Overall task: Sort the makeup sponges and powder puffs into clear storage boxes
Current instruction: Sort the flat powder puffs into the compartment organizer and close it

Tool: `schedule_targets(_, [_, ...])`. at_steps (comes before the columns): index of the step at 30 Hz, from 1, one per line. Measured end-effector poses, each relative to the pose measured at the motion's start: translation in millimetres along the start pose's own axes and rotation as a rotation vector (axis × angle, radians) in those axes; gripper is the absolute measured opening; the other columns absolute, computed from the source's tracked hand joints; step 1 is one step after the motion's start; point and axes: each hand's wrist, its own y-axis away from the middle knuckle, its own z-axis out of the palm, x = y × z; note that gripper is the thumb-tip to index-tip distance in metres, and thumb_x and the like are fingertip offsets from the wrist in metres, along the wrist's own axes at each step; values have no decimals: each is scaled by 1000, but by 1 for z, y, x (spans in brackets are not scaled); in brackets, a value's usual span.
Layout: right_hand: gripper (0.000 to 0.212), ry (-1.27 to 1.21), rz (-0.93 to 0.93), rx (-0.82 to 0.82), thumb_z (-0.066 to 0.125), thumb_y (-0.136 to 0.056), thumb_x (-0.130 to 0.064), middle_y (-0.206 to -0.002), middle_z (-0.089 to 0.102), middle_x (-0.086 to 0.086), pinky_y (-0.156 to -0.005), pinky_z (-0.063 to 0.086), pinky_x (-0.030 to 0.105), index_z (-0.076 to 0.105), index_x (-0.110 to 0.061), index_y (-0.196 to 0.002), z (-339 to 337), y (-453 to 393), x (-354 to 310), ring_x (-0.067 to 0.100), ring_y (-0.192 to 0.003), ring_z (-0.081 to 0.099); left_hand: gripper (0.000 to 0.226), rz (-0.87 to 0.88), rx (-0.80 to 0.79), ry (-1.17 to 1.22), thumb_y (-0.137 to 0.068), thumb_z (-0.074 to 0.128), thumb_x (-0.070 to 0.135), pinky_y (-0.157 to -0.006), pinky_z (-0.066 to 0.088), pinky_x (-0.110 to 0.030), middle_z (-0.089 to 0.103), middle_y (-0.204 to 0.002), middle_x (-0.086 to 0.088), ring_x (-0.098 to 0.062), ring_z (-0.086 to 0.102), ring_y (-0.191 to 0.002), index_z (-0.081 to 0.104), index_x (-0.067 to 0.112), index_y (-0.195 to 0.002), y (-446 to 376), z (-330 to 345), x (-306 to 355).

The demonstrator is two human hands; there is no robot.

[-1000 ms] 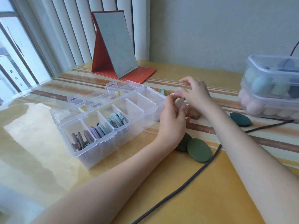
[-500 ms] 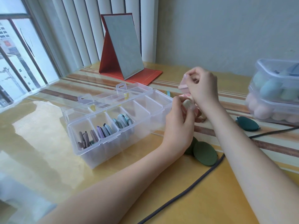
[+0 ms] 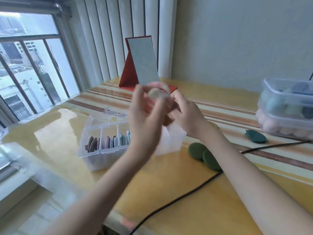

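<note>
Both your hands, left hand (image 3: 144,114) and right hand (image 3: 184,114), grip a blurred stack of pale puffs (image 3: 158,94) raised above the divided storage box (image 3: 105,146). One could slip and drop onto the tabletop (image 3: 169,192) or into the wrong compartment.

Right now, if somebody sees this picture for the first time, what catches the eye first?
Both hands, left hand and right hand, raised mid-frame, together holding a blurred handful of pale puffs. Below them stands the clear divided box with flat puffs upright in its compartments. Behind, a red folding mirror stands; stacked clear tubs of sponges sit at far right.
</note>
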Motion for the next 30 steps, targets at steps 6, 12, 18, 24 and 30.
schedule_targets(6, [14, 46, -15, -34, 31, -100, -31, -67, 60, -3, -59, 50, 40, 38, -20, -97, 1, 17, -24, 19, -60, 63, 11, -241, -302, -550, -91, 54, 7, -65, 59, -24, 68, -86, -8, -10, 71, -72, 54, 12, -100, -68, -81, -23])
schedule_targets(12, [5, 331, -105, 110, 35, -100, -24, -60, 45, -12, -40, 19, 25, 35, -20, -97, 20, 36, -44, 10, -46, 44, 12, -304, -387, -642, -93, 57, 19, -82, 56, -46, 65, -94, -1, -21, 66, -89, 55, 17, -105, -59, -106, -48])
schedule_targets(18, [9, 467, 40, -96, 34, -100, -28, -76, 59, -1, -47, 24, 29, 36, -20, -95, 17, 29, -38, 27, -66, 53, 11, -310, -331, -588, -92, 59, 19, -78, 56, -38, 63, -89, 2, -20, 64, -84, 55, 19, -102, -56, -94, -49])
schedule_targets(24, [12, 183, 46, 143, 50, -91, -24, -64, 58, -4, -47, 31, 28, 46, -21, -79, 2, 21, -56, 18, -60, 50, 12, -197, -219, -559, -92, 52, 13, -81, 56, -46, 68, -88, -7, -21, 68, -84, 54, 15, -104, -48, -76, -48])
schedule_targets(30, [16, 292, 108, -183, 60, -81, -25, -72, 60, -8, -49, 30, 25, 50, -26, -68, 23, 27, -76, 12, -67, 53, 5, -45, -41, -288, -93, 51, 6, -61, 60, -40, 64, -91, -9, -21, 71, -78, 52, 11, -96, -45, -79, -32])
